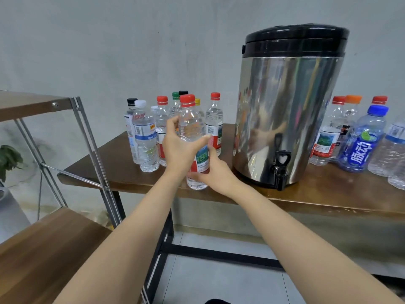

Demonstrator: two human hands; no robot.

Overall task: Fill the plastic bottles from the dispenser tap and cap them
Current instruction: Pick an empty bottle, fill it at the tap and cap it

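**Furniture and surroundings**

A brown wooden table (pixel 114 163) on a black metal frame (pixel 168 233) stands against a pale grey wall (pixel 109 40). Left of it is a shelf rack (pixel 43 249) with silver posts (pixel 92 145). Green plant leaves (pixel 8 159) show far left, above a pale floor (pixel 219 281).

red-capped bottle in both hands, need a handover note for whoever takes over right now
Left hand: cupped at the middle of the red-capped bottle, thumb across its front; grip unclear.
Right hand: grips its lower part, at the table's front edge, left of the dispenser.
Done: it looks filled and is capped; filled bottles stand behind it.
Left: set it down; bottles right of the dispenser look empty, so fill them at the tap and cap them.
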